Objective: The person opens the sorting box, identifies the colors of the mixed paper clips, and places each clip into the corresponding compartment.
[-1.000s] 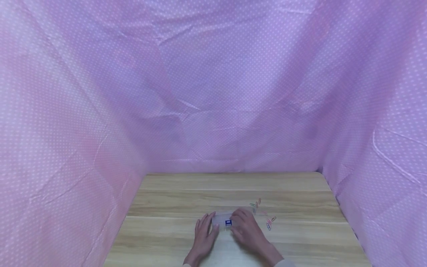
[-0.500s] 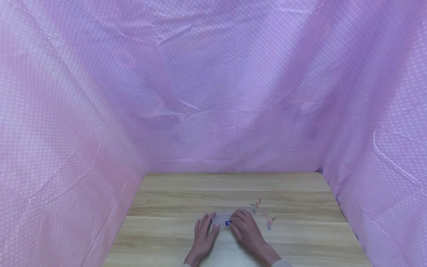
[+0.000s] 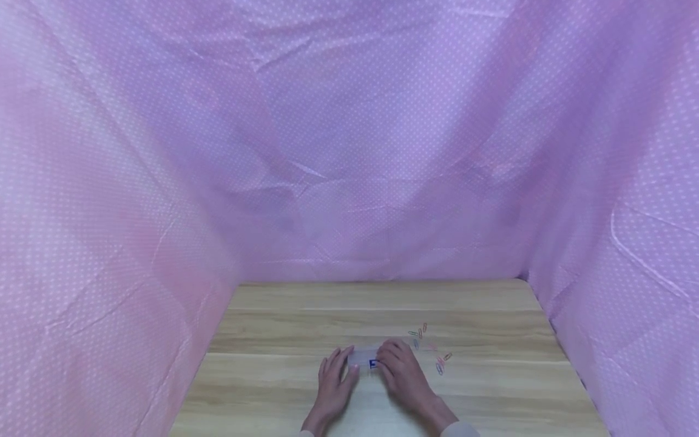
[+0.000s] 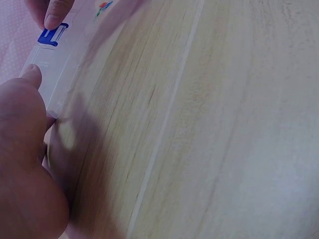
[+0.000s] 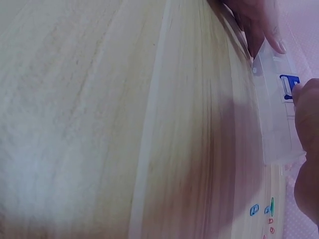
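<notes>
A clear plastic box [image 3: 360,357] with a blue latch [image 3: 374,364] lies on the table between both hands. My left hand [image 3: 334,382] holds the box's left end, thumb on the near side and fingers reaching to the far side. My right hand [image 3: 405,377] grips the box's right part, covering much of it. In the right wrist view, its thumb presses against the blue latch [image 5: 288,88]. The translucent side wall [image 5: 274,134] shows there too. The left wrist view has the latch [image 4: 53,36] under the right thumb. What the box contains is not clear.
Several coloured paper clips [image 3: 440,367] lie scattered on the wooden table [image 3: 284,328], right of the right hand and beyond it. Pink dotted cloth [image 3: 349,224] hangs around the table's back and both sides.
The right hand has shifted slightly left, its thumb now covering more of the blue latch. The left hand and the box stay in place.
</notes>
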`<state>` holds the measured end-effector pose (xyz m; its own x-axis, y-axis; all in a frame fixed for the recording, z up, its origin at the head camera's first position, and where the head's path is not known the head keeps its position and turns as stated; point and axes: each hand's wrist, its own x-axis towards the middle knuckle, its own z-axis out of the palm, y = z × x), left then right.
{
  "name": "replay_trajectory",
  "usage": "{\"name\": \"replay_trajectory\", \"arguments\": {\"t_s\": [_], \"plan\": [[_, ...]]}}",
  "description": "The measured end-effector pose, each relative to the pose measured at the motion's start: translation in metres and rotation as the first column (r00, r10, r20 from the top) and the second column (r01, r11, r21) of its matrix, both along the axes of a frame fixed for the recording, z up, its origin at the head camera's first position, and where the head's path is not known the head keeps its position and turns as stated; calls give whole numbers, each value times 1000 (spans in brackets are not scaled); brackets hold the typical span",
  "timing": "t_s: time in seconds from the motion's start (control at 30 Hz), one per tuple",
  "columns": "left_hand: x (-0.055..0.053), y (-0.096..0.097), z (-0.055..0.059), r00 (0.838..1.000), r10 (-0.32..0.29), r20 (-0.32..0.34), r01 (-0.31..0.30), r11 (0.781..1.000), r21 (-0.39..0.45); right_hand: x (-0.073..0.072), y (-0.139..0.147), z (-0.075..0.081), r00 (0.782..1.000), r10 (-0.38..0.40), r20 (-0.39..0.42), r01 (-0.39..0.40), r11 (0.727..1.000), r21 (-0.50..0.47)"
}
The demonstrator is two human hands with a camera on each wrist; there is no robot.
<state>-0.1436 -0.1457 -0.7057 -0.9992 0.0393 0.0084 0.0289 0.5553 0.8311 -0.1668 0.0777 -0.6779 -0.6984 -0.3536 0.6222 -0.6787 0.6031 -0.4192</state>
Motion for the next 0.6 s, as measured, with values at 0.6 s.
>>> {"name": "replay_trajectory", "arguments": {"t_s": [0.6], "plan": [[0,2,1,1000,-8,-16,8,1000,13,-1,-2,-4,994,-65,84,57,994,90]]}}
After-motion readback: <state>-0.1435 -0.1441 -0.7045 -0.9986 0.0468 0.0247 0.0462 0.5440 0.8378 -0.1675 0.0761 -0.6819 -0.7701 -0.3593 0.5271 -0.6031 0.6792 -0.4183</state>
